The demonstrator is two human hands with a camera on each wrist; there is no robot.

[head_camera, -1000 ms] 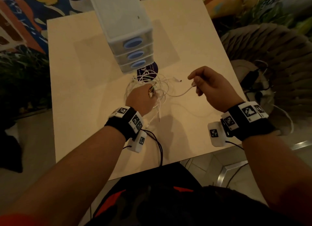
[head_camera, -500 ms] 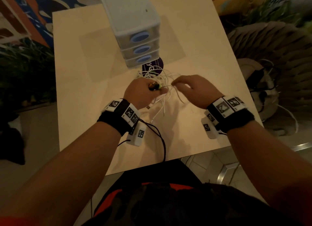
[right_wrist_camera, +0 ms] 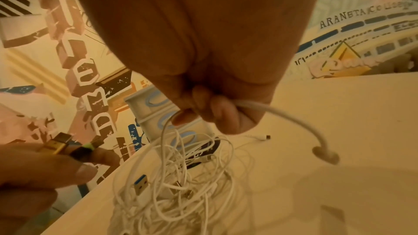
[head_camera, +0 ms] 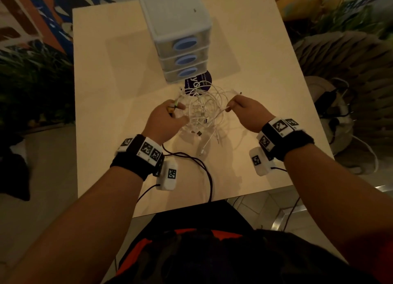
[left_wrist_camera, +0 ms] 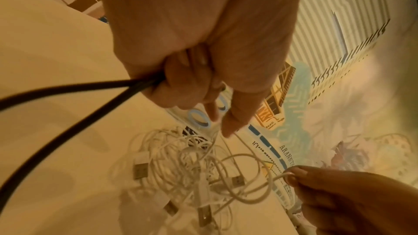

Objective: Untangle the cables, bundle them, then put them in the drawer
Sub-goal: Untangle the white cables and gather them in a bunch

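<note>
Head view: a person works a tangle of white cables (head_camera: 202, 111) on a pale wooden table (head_camera: 110, 75), just in front of a three-drawer plastic organizer (head_camera: 180, 43) whose drawers all appear closed. The left hand (head_camera: 164, 122) has its fingers curled around a dark cable (left_wrist_camera: 74, 106) and holds a yellow plug and a dark one with a green band (right_wrist_camera: 68, 146) near its fingertips. The right hand (head_camera: 247, 111) pinches one white strand (right_wrist_camera: 282, 115), which loops away to a loose end over the table.

The knot looks far from undone, with several USB plugs (left_wrist_camera: 141, 170) caught among the loops. A hard pull on the pinched strand could tighten the snarl instead of freeing it, and a plug could snag on a loop. Dragging the mass might also sweep the free connectors off the near edge.

A round dark sticker or coaster (head_camera: 197, 82) lies under the heap, by the bottom drawer. Bold painted murals with lettering cover the walls; a woven wicker piece (head_camera: 340, 56) stands to the right of the table, and the light is dim and warm.
</note>
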